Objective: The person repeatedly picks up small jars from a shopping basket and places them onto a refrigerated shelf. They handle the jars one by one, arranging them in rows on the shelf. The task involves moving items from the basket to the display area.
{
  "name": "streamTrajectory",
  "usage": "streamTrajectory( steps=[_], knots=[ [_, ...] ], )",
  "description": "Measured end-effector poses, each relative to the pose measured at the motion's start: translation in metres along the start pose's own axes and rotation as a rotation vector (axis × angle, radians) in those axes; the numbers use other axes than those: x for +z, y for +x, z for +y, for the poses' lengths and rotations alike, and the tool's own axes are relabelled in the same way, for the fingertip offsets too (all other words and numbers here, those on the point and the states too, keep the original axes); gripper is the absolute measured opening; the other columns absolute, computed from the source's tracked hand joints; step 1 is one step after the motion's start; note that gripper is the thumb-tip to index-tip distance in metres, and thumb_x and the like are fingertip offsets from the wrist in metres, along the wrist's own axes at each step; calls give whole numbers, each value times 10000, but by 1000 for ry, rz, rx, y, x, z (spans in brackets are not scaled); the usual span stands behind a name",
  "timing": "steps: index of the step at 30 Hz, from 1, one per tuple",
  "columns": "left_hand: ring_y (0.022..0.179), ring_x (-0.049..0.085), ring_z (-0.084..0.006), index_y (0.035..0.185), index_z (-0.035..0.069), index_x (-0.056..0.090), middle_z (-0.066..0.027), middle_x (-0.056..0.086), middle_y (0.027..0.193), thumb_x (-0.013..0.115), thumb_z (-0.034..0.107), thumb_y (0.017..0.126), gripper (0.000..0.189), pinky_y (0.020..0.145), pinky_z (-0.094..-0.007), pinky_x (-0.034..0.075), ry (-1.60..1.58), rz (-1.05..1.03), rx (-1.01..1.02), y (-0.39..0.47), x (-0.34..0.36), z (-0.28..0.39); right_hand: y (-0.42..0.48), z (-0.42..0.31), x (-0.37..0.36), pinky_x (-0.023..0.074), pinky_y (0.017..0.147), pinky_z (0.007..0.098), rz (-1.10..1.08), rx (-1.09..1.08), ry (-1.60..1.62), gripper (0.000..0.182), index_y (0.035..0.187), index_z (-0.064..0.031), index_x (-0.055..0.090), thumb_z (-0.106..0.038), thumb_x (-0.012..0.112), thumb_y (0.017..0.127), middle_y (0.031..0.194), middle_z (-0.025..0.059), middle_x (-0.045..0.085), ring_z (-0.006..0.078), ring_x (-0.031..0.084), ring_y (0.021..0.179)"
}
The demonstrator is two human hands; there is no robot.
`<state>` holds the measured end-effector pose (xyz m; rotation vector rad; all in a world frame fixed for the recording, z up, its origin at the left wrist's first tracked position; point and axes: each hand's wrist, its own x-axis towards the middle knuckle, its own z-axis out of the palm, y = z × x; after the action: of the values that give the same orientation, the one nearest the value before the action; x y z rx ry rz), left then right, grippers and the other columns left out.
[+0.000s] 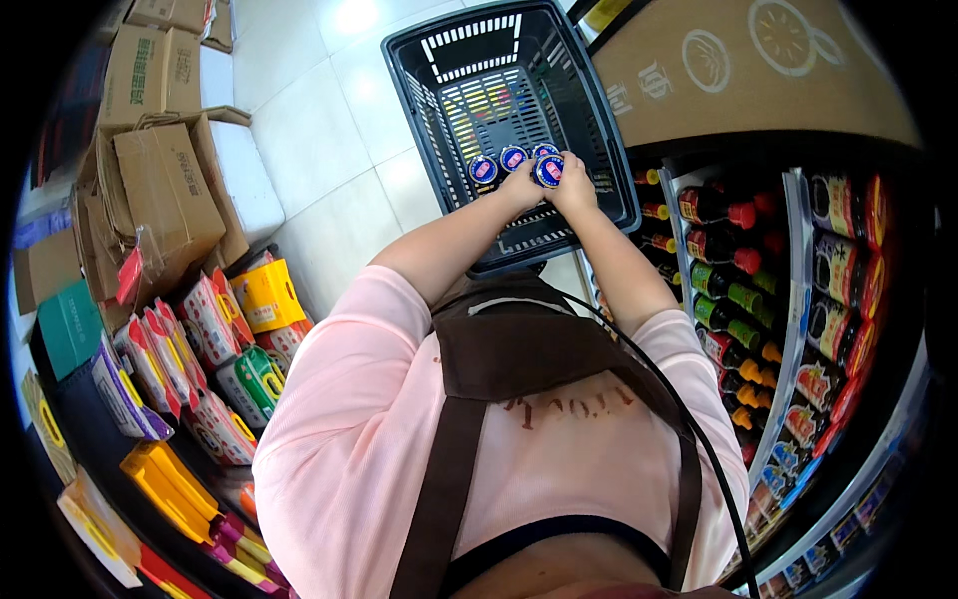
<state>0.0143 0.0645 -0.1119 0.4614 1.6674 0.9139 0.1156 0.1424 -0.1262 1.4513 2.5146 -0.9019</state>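
Observation:
A dark plastic shopping basket (501,266) lies in front of me with its slotted walls and floor showing. In its near part are several jars with round blue lids that bear a pink-red label, among them one jar (483,170) at the left and another jar (513,158) beside it. My right hand (573,186) grips the nearest blue-lidded jar (550,171) from its right side. On that jar's left side, my left hand (526,187) closes against it too. The jar bodies are mostly hidden by the lids and hands.
Shelves at my right hold sauce bottles (715,207) and packaged goods (831,266), under a large printed cardboard panel (748,82). Stacked cardboard boxes (168,187) and packs with handles (251,382) line the left side. Pale floor tiles (322,127) run between. A black cable (673,397) crosses my chest.

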Motion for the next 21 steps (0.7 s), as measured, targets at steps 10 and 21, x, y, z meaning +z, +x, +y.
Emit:
streamTrajectory(
  steps=[10,21],
  knots=[
    [1105,538,-306,1314,51,379,-209,533,1197,696,118,674,717,923,-372,432,487,-66,491,-17,-20,-14,-43,-5,-41,480,853,402,129,-99,90,782,1208,-40,457,-291,793,548,1127,199,565,344,573,1016],
    [1070,568,-308,1237,15,382,-188,570,1141,835,290,582,843,908,-357,451,395,-120,717,-68,-6,46,-98,-26,-122,481,808,365,188,-101,238,701,1068,-37,585,-432,790,527,1010,164,630,297,617,933]
  ],
)
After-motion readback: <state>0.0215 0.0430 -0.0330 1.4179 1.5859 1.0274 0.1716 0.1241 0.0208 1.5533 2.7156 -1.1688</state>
